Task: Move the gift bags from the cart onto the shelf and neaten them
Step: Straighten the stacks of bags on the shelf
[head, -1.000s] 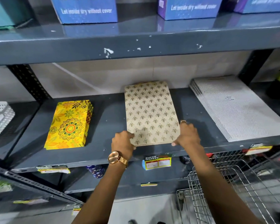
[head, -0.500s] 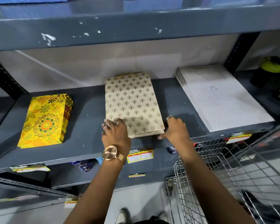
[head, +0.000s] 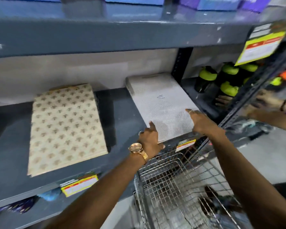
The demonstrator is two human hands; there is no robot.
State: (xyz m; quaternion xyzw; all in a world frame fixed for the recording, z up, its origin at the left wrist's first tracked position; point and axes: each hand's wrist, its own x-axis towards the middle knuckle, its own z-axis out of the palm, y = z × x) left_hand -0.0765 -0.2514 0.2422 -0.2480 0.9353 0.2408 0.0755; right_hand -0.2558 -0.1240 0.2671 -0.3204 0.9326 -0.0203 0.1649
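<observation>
A stack of beige gift bags with a gold motif (head: 66,126) lies flat on the grey shelf (head: 122,116), with no hand on it. To its right lies a stack of white dotted gift bags (head: 162,104). My left hand (head: 149,139), with a gold watch on the wrist, rests at the white stack's near left corner, fingers apart. My right hand (head: 200,121) hovers over the stack's near right part, fingers spread. Neither hand holds anything. The wire cart (head: 177,184) stands below my arms.
The upper shelf (head: 122,33) carries blue and purple boxes. Black bottles with green lids (head: 228,80) stand in the bay to the right, where another person's hands (head: 267,103) reach in. A black upright post (head: 182,63) divides the bays. Price labels hang on the shelf edge.
Both hands have left the beige gold-motif stack and moved right to the white dotted stack. The view has swung right, so the yellow bags are out of sight.
</observation>
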